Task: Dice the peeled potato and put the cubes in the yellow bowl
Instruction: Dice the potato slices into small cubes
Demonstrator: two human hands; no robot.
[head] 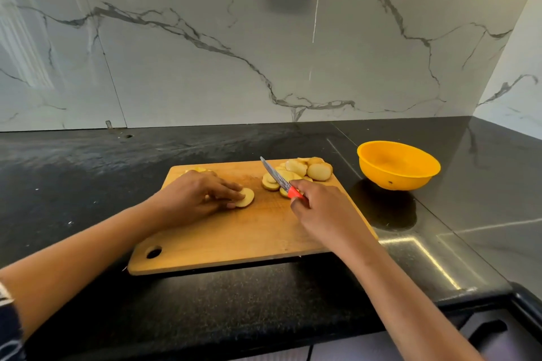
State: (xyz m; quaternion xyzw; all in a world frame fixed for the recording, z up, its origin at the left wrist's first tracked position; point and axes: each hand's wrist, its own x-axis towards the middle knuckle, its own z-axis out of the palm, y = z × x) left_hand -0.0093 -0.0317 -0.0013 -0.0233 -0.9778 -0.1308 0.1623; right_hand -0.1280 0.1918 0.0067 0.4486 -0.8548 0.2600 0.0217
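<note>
Potato slices (pixel 296 174), pale yellow rounds, lie heaped just beyond my right hand (pixel 319 208), which grips the red-handled knife (pixel 278 177). I see the left hand (pixel 193 193) with straight fingers pressing one slice (pixel 245 199) onto the board (pixel 234 240). The yellow bowl (pixel 399 167) sits right of both hands.

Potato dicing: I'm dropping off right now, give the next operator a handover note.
Left hand presses a potato slice flat on the cutting board.
Right hand grips the red-handled knife, blade over the slice pile at the board's far right.
Yellow bowl sits right of the board, no potato visible inside.
Done: potato cut into rounds.
Left: dice the rounds, move cubes to the bowl.
</note>
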